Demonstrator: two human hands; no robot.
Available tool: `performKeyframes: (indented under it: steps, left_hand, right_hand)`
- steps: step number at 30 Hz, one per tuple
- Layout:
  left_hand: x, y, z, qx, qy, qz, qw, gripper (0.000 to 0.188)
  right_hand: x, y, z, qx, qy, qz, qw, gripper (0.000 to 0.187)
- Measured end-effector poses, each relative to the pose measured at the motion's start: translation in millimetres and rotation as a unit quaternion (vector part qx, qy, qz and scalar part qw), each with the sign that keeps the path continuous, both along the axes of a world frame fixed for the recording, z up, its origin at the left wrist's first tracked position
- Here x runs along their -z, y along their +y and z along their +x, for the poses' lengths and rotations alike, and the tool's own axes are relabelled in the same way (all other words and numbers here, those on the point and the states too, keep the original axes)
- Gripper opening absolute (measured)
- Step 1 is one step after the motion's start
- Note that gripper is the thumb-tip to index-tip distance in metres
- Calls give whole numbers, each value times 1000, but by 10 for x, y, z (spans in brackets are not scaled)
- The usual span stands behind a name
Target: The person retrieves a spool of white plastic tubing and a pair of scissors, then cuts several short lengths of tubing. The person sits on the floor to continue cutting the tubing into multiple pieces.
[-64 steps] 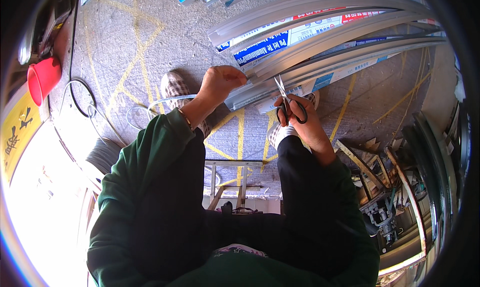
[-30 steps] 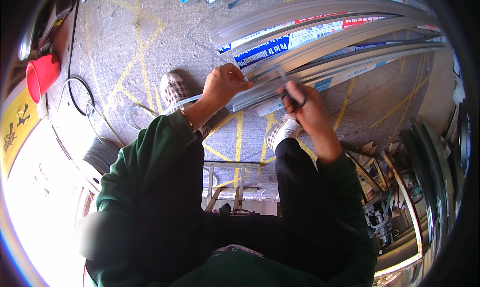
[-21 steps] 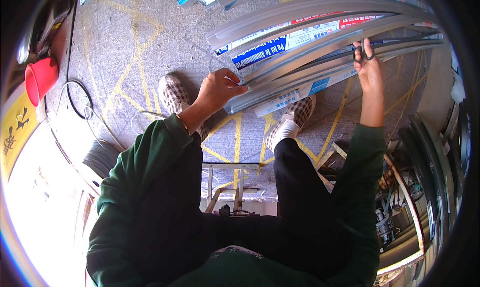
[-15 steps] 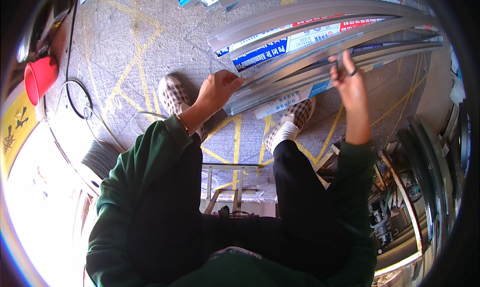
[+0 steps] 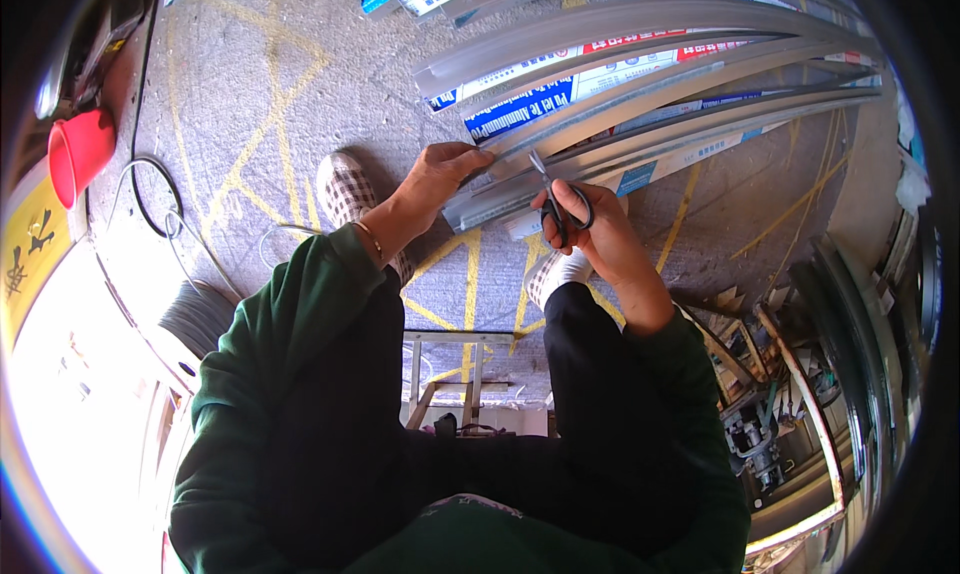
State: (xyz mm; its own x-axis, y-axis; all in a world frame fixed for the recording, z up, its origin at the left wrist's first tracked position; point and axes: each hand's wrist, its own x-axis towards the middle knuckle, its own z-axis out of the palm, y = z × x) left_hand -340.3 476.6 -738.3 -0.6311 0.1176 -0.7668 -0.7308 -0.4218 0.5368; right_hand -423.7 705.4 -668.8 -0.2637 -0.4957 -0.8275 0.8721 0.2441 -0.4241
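Metal profiles (image 5: pixel 630 100), left ends beside broad yellow-lined floor (image 5: pixel 370 94).

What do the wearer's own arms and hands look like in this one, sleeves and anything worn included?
Both arms wear long dark green sleeves. The left hand and right hand are ungloved. A thin, shiny bracelet circles the left wrist; none shows on the right.

Yellow lines (image 5: pixel 472 284) crossed the grey floor (image 5: pixel 385 84) — white glare (image 5: pixel 80 444) filled eight o'clock, a rusty frame (image 5: pixel 813 409) stood at four.
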Motion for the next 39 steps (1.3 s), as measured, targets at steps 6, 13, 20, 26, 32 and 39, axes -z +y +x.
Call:
performKeyframes:
  steps: [6, 13, 20, 26, 32, 39]
  left_hand:
    - [-15, -106, -2, -3, 20, -60, 998, 39]
    - [46, -195, -65, 19, 13, -105, 994, 38]
    - [80, -165, 20, -54, -18, -178, 982, 30]
    - [169, -325, 111, -35, -16, -279, 959, 20]
    - [161, -319, 126, -44, 46, -345, 936, 19]
    - [23, -275, 86, 21, 142, -424, 894, 14]
  right_hand:
    - [10, -89, -18, -15, 11, 11, 1000, 39]
    - [-27, -183, -85, -53, 56, -32, 997, 38]
    - [7, -269, -51, -33, 57, -46, 997, 38]
    - [80, -316, -48, -14, 25, -51, 998, 37]
    - [104, -320, -52, -5, 27, -37, 999, 36]
    - [125, -15, -357, 74, 84, -5, 994, 36]
